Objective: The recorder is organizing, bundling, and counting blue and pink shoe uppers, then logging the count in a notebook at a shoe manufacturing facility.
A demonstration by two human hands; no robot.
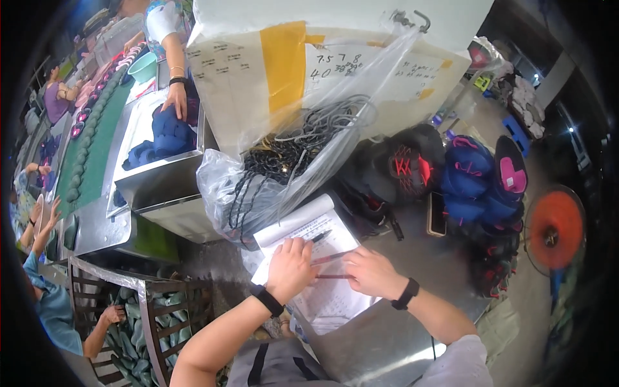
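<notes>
Over a white paper pad (298,224) on the metal table, my left hand (290,266) and my right hand (373,273) are closed on a thin dark-red strip (333,277). It spans the gap between them as two narrow lengths, one above the other. The fingers hide its ends, so I cannot tell whether it is a lace or a band. A black pen (320,236) lies on the pad just beyond my hands. Printed and handwritten lines show on the sheets, and the lower pages reach toward me.
Beyond the pad sits a clear plastic bag (219,187) of dark laces. Black shoes (401,164), blue shoes (465,171) and a phone (436,216) are to the right, near an orange fan (554,232). Co-workers stand along a green conveyor (106,155) at left, beside a slatted rack (149,322).
</notes>
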